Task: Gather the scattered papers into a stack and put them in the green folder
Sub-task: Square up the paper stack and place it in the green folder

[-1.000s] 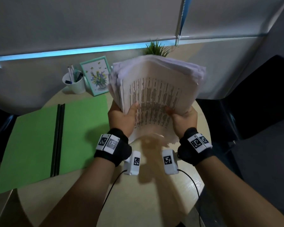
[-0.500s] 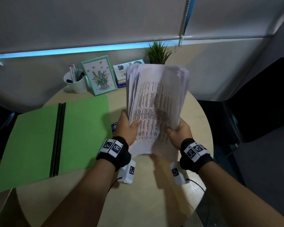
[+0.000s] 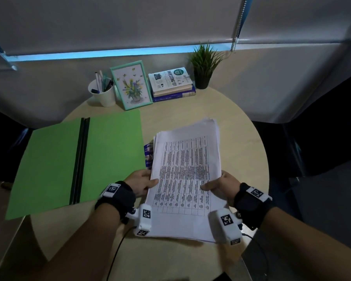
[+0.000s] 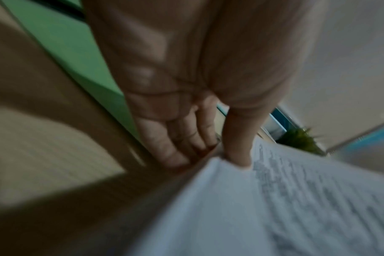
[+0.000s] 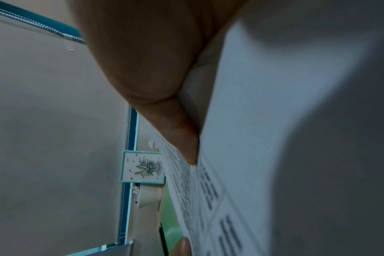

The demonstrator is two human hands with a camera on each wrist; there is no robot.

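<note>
Both hands [image 3: 144,180] [image 3: 223,184] pinch the paper stack [image 3: 186,169]; a book [image 3: 171,79] behind reads "INVESTING 101".

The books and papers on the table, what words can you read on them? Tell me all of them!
"INVESTING 101": on the cover of the top book.
Spine of the blue book below it: lettering too small to read.
Stack of papers, held by both hands: a printed table, too blurred to read.
Blue leaflet peeking out beside the papers: only cut-off letters, not readable.
Wrist markers: square code patterns, no words.
</note>
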